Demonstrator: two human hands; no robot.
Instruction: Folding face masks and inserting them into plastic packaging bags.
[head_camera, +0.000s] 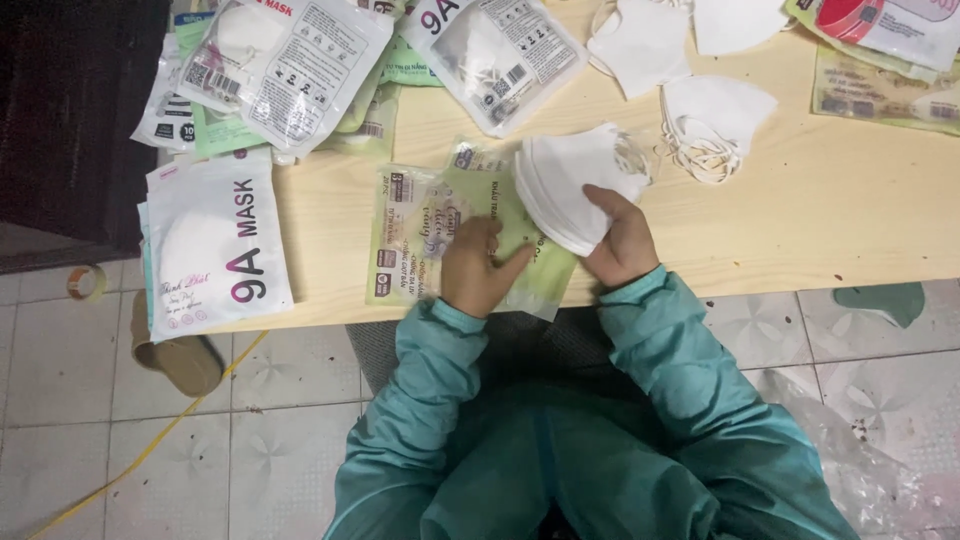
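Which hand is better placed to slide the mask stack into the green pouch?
Right, probably: the right hand already grips the white mask stack at the green pouch, which the left hand pins flat.
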